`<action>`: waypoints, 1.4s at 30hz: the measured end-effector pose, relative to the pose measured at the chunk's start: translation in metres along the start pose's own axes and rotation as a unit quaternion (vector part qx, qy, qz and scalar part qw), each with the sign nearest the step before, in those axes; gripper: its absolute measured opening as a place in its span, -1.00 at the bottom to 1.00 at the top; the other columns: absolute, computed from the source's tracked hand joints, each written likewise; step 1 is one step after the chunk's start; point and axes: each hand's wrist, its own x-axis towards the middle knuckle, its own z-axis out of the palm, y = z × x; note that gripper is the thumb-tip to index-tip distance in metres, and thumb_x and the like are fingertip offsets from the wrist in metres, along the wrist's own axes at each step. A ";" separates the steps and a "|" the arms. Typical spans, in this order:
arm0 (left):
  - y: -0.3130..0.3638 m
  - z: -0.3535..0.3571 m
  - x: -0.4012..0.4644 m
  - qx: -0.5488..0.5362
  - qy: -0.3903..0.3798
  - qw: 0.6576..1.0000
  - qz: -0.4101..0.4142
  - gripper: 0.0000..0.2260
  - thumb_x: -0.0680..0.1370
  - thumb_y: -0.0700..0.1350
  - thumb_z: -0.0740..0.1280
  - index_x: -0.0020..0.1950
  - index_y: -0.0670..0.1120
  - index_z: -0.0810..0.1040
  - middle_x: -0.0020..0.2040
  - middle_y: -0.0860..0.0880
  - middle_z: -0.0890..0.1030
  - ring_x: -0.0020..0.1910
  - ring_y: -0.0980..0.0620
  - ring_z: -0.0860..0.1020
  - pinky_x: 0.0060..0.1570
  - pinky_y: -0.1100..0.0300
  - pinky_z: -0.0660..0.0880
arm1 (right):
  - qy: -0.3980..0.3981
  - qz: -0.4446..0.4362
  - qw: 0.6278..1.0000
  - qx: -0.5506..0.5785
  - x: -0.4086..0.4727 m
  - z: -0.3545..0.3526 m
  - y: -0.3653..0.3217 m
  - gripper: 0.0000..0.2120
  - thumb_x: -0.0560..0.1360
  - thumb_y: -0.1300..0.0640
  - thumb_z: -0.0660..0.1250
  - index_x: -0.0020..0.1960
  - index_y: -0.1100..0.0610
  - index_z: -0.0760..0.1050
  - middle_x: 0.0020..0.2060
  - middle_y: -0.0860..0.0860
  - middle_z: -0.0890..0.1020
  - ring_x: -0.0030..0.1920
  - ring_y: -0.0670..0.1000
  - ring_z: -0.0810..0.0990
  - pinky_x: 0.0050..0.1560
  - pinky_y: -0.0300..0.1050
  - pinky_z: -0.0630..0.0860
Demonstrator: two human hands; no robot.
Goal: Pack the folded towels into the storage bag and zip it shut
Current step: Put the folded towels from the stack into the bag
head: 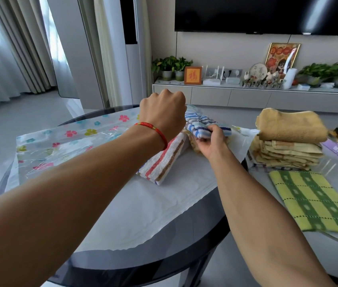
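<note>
Right hand pushing a striped towel into the flower-print storage bag, left hand lifting the bag's mouth.

Storage bag (60, 146): clear plastic, coloured flower print, white underside, lies flat across the round dark surface (164, 251), mouth toward the right. Left hand (164, 112) is fisted, fingers hidden from camera, raised at the bag's opening edge; it appears to hold the plastic up, grip itself not visible. Right hand (211, 139) pinches a folded blue-and-white striped towel (203, 123) at the mouth. A red-and-brown striped white towel (164, 160) lies inside near the mouth. Right of the bag: stack of folded tan towels (288, 139), green-and-yellow checked towel (315, 201) spread flat in front of it.
</note>
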 end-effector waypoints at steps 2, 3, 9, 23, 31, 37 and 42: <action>0.001 0.001 -0.001 0.001 -0.004 1.000 -0.001 -0.75 0.65 -0.03 0.21 -0.19 -0.09 0.34 -0.36 -0.04 0.30 -0.29 -0.18 0.42 -0.29 0.06 0.38 | -0.003 -0.001 1.000 -0.005 -0.002 -0.003 -0.005 -0.81 0.61 0.32 0.16 0.07 0.32 0.54 -0.13 0.20 0.70 -0.19 0.12 0.71 -0.22 -0.05 0.66; 0.002 0.001 -0.002 0.001 -0.006 1.000 -0.001 -0.74 0.65 -0.03 0.21 -0.20 -0.10 0.34 -0.37 -0.04 0.28 -0.29 -0.18 0.43 -0.29 0.07 0.37 | -0.010 -0.004 1.000 -0.017 -0.004 -0.004 -0.005 -0.78 0.60 0.34 0.14 0.09 0.34 0.54 -0.12 0.20 0.71 -0.15 0.14 0.72 -0.16 -0.03 0.67; 0.007 0.000 0.000 0.010 -0.002 1.000 -0.001 -0.73 0.65 -0.03 0.20 -0.21 -0.10 0.35 -0.39 -0.02 0.24 -0.32 -0.18 0.40 -0.31 0.07 0.32 | -0.020 -0.014 0.999 -0.035 0.004 -0.008 -0.006 -0.56 0.51 0.45 0.06 0.31 0.27 0.48 0.13 0.23 0.65 0.11 0.26 0.65 0.04 0.18 0.63; 0.010 0.004 -0.009 0.044 -0.003 0.999 0.013 -0.60 0.64 -0.02 0.20 -0.35 -0.07 0.18 -0.42 -0.03 0.24 -0.39 -0.14 0.35 -0.36 0.09 0.29 | -0.086 -0.182 0.569 -0.798 -0.017 -0.044 0.025 -0.39 0.72 -0.02 0.12 0.70 0.05 0.01 0.70 0.11 -0.09 0.68 0.20 -0.12 0.65 0.15 -0.08; 0.013 0.013 -0.042 0.072 -0.010 0.997 0.017 -0.78 0.61 0.03 0.23 -0.07 -0.06 0.58 -0.11 -0.17 0.63 -0.15 -0.27 0.60 -0.29 0.07 0.27 | -0.111 -0.371 0.476 -0.789 -0.071 -0.099 -0.018 -0.73 0.58 0.09 0.23 0.21 0.09 0.58 0.20 0.04 0.62 0.20 0.13 0.60 0.06 0.00 0.56; 0.017 0.019 -0.054 0.059 -0.004 0.998 0.029 -0.78 0.61 0.06 0.22 0.08 -0.01 0.59 -0.09 -0.15 0.66 -0.17 -0.25 0.61 -0.31 0.10 0.32 | 0.161 -0.313 0.458 -0.817 -0.099 -0.215 -0.116 -0.84 0.55 0.08 0.32 -0.02 0.14 0.62 -0.01 0.15 0.65 0.03 0.26 0.61 -0.08 0.04 0.50; 0.024 0.020 -0.058 0.046 -0.006 0.999 0.025 -0.78 0.62 0.00 0.23 0.09 0.04 0.66 -0.11 -0.15 0.67 -0.17 -0.26 0.62 -0.31 0.11 0.32 | 0.301 -0.028 0.451 -0.840 -0.097 -0.270 -0.179 -0.57 0.73 -0.04 0.04 0.51 0.14 0.30 0.45 0.31 0.30 0.47 0.33 0.27 0.46 0.31 0.24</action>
